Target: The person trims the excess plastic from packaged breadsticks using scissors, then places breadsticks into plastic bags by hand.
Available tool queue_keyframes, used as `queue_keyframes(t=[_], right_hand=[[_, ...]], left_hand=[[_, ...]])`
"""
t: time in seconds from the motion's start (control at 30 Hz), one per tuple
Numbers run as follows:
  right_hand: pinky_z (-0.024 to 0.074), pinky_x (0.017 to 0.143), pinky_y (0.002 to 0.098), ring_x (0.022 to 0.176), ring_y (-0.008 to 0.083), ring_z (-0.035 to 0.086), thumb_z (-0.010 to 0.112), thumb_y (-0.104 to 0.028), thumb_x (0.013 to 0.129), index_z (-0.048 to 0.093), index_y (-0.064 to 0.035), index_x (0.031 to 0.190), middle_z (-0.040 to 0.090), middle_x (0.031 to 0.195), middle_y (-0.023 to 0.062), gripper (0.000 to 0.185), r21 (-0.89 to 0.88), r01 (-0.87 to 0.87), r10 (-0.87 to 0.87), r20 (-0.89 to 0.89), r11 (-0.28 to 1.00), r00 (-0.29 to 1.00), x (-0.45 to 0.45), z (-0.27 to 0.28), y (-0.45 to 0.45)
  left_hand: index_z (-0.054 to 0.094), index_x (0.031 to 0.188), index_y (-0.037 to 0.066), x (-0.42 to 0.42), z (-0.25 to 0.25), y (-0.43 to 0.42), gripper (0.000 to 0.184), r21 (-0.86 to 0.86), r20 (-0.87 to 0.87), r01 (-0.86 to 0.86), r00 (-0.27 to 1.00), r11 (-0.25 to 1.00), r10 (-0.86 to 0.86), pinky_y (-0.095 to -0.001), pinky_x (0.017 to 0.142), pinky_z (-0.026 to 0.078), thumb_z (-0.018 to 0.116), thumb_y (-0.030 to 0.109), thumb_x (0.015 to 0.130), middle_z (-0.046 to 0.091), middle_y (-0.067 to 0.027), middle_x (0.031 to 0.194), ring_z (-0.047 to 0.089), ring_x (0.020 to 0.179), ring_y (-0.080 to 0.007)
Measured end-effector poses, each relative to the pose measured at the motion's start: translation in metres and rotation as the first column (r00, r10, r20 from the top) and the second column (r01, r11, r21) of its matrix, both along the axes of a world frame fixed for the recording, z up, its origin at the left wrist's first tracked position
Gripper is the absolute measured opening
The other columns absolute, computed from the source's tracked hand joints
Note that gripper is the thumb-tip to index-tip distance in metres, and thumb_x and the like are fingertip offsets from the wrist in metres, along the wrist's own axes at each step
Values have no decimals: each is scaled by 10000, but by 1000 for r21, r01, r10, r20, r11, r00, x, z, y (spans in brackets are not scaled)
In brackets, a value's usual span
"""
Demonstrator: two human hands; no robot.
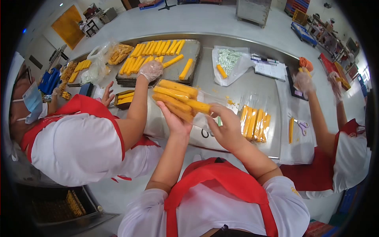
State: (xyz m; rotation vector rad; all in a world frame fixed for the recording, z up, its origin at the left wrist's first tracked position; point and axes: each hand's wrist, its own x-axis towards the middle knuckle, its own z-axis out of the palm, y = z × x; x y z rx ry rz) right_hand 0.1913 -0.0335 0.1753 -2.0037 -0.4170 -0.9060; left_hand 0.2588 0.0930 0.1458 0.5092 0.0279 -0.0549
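Note:
A clear plastic bag (pixel 173 96) of thick yellow sticks, which look baked, is tilted above the table's near edge. My left hand (pixel 174 123) is wrapped under it and supports it from below. One yellow stick (pixel 198 106) juts from the bag's right end. Against that stick's tip are the bent fingers of my right hand (pixel 226 125), close to the bag's mouth; its thumb is partly apart from the fingers. On the table to the right, more filled bags (pixel 256 123) lie side by side. Yellow crumbs (pixel 230 101) are scattered behind my right hand.
A co-worker's gloved hand (pixel 151 71) reaches over a tray (pixel 193 49) with rows of sticks. Farther right are a bag of silica-like packets (pixel 231 58), a notebook (pixel 270 71), scissors (pixel 303 125) and another person's gloved hand (pixel 304 82), above a dark scale-like device (pixel 294 87).

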Motion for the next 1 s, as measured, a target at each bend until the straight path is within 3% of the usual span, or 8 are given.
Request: queue_keyframes(t=[0.17,0.23,0.43,0.6,0.67,0.77,0.9,1.0], right_hand=[[448,677,235,744,117,562,625,11,721,556,12,919,600,908,92,210,273,-9,18,-31,962,999,3,4,-30],[445,681,234,748,117,557,625,12,722,558,27,918,600,908,94,208,421,-54,59,2,905,998,-3,16,-35],[443,708,249,801,151,564,624,-20,734,570,32,914,602,906,107,194,351,-27,67,-103,936,992,-7,7,-31],[428,776,277,911,179,544,617,13,726,561,13,1025,569,1017,130,304,184,6,32,-202,983,979,-11,-6,-31],[435,748,300,877,270,548,602,8,725,541,-42,1076,547,1012,157,360,58,-71,79,-139,996,987,-15,-1,-27],[429,757,310,910,284,526,593,20,719,487,-62,1155,512,1059,152,456,30,-227,228,-198,974,953,-16,-7,-27],[422,766,295,870,233,537,600,20,718,482,-96,1186,507,1070,132,496,-175,-143,105,-207,974,973,-14,-10,-28],[418,730,268,764,162,506,579,18,736,465,-103,1207,488,1061,99,499,162,-262,306,-391,951,868,-18,-11,-30]], left_hand=[[293,1287,158,1,18,2,596,-201,216,116,974,973,-71,-383,943,337,281,562,849,395,-45,1253,419,1124,-212],[276,1295,134,10,13,10,566,48,261,-59,964,997,44,-373,957,318,324,502,867,395,-58,1249,407,1134,-214],[316,1247,80,24,-20,21,481,51,288,-23,958,998,7,-350,930,348,362,402,892,444,-70,1190,430,1105,-200],[389,1206,60,24,-17,23,538,208,238,-65,971,976,14,-340,926,347,285,482,887,462,-79,1189,451,1089,-208],[390,1204,59,22,-13,26,538,235,245,-50,969,971,-9,-339,921,352,287,481,887,465,-80,1185,456,1084,-204],[396,1197,55,22,-14,31,532,250,255,-1,965,968,-65,-339,915,358,287,475,890,476,-78,1171,461,1077,-202],[403,1192,49,21,-14,37,505,314,259,24,960,949,-110,-335,915,356,306,446,895,487,-78,1156,466,1068,-200],[411,1171,25,21,-8,37,417,401,290,-19,951,916,-108,-325,900,367,359,338,900,493,-91,1127,477,1044,-194]])
